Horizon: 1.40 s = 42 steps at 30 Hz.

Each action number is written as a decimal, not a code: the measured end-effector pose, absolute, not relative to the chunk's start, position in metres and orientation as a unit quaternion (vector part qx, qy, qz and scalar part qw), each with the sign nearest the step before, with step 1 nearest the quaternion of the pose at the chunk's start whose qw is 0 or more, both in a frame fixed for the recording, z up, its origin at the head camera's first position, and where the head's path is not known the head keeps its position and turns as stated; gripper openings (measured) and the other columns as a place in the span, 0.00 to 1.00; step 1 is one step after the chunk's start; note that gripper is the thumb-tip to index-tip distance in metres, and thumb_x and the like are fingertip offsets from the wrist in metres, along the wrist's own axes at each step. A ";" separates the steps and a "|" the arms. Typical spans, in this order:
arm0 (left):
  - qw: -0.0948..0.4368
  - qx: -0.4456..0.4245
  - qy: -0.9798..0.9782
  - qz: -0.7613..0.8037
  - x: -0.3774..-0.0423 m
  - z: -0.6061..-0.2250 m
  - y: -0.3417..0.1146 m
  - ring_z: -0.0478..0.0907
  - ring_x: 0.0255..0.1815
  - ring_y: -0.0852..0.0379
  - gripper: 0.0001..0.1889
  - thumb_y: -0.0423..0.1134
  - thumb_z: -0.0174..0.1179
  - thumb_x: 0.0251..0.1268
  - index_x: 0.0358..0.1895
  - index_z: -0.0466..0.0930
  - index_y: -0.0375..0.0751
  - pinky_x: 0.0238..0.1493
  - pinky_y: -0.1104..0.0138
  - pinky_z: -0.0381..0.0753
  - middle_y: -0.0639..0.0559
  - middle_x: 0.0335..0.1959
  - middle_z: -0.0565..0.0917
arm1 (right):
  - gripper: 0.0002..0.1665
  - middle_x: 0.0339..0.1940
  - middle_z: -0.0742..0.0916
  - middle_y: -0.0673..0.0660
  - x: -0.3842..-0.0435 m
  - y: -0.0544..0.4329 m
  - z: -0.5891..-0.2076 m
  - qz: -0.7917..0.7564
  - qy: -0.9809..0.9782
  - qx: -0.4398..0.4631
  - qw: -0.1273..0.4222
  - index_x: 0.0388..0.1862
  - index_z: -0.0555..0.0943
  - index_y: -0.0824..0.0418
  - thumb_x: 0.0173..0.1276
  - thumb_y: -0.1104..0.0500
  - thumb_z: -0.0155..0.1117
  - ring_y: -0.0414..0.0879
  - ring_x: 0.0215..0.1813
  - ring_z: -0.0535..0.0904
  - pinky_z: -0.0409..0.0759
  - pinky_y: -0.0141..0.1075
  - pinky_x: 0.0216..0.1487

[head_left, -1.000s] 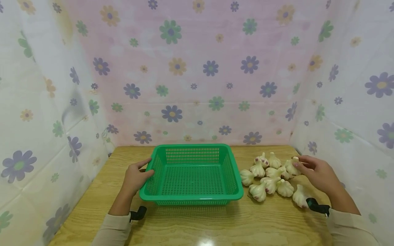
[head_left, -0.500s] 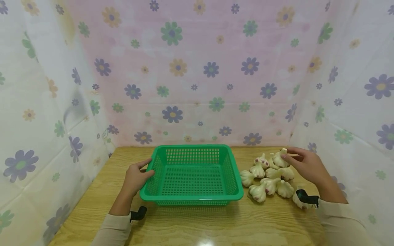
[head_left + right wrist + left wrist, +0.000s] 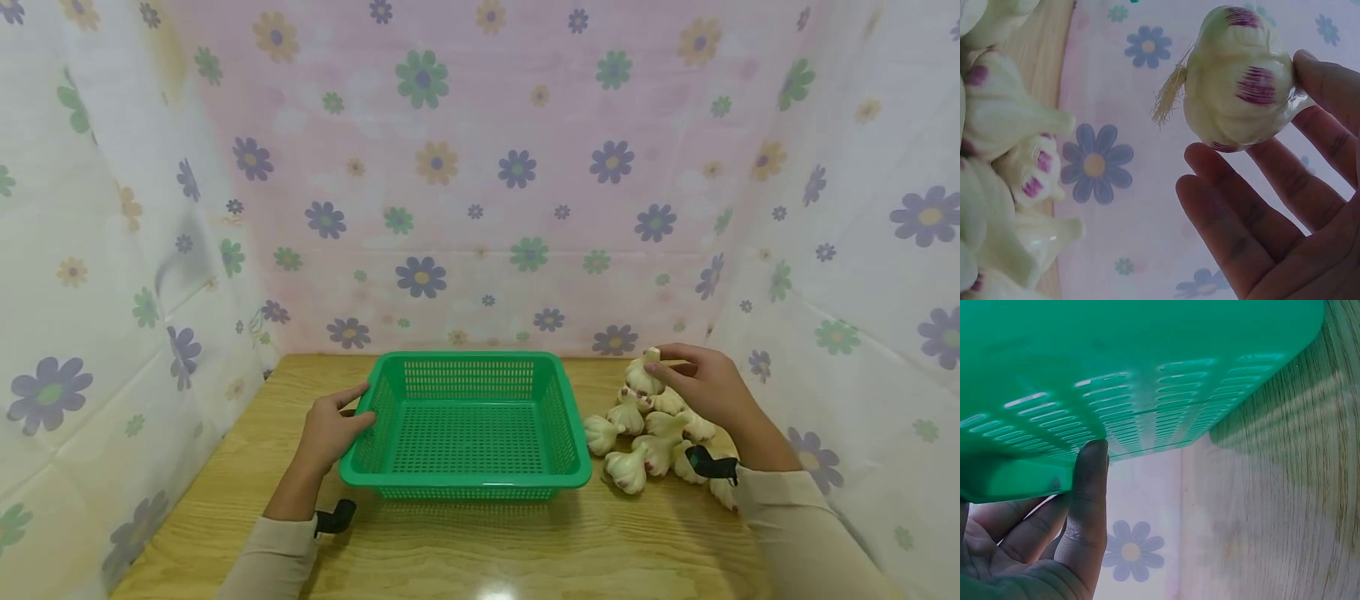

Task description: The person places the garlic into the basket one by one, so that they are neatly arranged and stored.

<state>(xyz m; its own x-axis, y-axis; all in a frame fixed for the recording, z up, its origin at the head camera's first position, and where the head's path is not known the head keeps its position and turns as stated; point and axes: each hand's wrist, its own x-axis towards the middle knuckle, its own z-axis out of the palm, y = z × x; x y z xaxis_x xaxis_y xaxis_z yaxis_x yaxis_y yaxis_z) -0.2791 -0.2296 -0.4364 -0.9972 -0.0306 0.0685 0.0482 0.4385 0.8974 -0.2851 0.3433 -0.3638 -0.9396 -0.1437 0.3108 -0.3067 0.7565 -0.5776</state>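
Right hand [image 3: 697,383] is clamped on a garlic bulb [image 3: 643,375] at right of frame, just above centre of the heap's far edge. Thumb and index finger pinch it at the stem; remaining fingers are spread loose below, per right wrist view. Likely the stem because it's the narrow end: easy pinch, and the round body stays clear of the fingers.

Left hand [image 3: 330,433], left of centre, holds the near-left rim area of the green basket [image 3: 465,482]. Thumb laps over the rim; in left wrist view a digit lies along the slotted outer wall. Reads as a steadying hold; exact finger wrap underneath I can't tell. Basket sits centre frame, upright, open side up, on the wood table [image 3: 450,554]. Looks placed between the hands so either side is reachable.

Bulb vs hand: it hangs off the fingertips, on the left side of the right hand in head view, body lower-left of the stem. Right wrist view puts it top centre-right, root tuft pointing left, with a gap to the other garlic bulbs [image 3: 626,472]. Those lie heaped lower right of the basket, several touching each other; right forearm partly hides the lowest ones.
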 end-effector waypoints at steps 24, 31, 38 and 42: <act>0.038 -0.018 -0.847 -0.530 -0.277 -0.434 -0.227 0.70 0.73 0.29 0.32 0.37 0.62 0.70 0.77 0.70 0.45 0.47 0.54 0.88 0.34 0.81 0.62 | 0.28 0.60 0.88 0.63 -0.311 0.268 -0.353 0.327 -0.915 0.199 0.129 0.62 0.87 0.58 0.73 0.42 0.68 0.58 0.53 0.87 0.87 0.54 0.48; 0.040 -0.019 -0.849 -0.527 -0.276 -0.434 -0.227 0.71 0.72 0.29 0.32 0.37 0.63 0.70 0.77 0.70 0.44 0.47 0.54 0.87 0.34 0.80 0.63 | 0.24 0.55 0.91 0.60 -0.319 0.249 -0.352 0.342 -0.903 0.223 0.133 0.58 0.89 0.56 0.70 0.44 0.71 0.56 0.51 0.89 0.87 0.52 0.49; 0.042 -0.015 -0.849 -0.526 -0.275 -0.433 -0.223 0.73 0.71 0.30 0.32 0.36 0.62 0.70 0.77 0.70 0.43 0.47 0.54 0.88 0.33 0.80 0.62 | 0.24 0.53 0.91 0.58 -0.324 0.233 -0.351 0.348 -0.902 0.227 0.117 0.57 0.89 0.55 0.70 0.43 0.71 0.55 0.53 0.88 0.86 0.54 0.52; 0.041 -0.015 -0.848 -0.528 -0.275 -0.433 -0.222 0.75 0.69 0.31 0.32 0.36 0.62 0.70 0.77 0.70 0.43 0.45 0.55 0.88 0.33 0.80 0.63 | 0.23 0.53 0.91 0.57 -0.326 0.225 -0.352 0.357 -0.899 0.230 0.108 0.56 0.90 0.54 0.69 0.44 0.72 0.55 0.54 0.88 0.85 0.55 0.53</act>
<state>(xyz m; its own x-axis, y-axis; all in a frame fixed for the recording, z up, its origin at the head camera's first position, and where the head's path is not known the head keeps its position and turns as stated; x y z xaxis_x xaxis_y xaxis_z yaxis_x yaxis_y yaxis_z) -0.2753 -0.2220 -0.4329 -0.9962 -0.0180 0.0850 0.0683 0.4423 0.8943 -0.3264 0.2246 -0.3516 -0.8708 -0.3364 0.3587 -0.4908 0.6386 -0.5927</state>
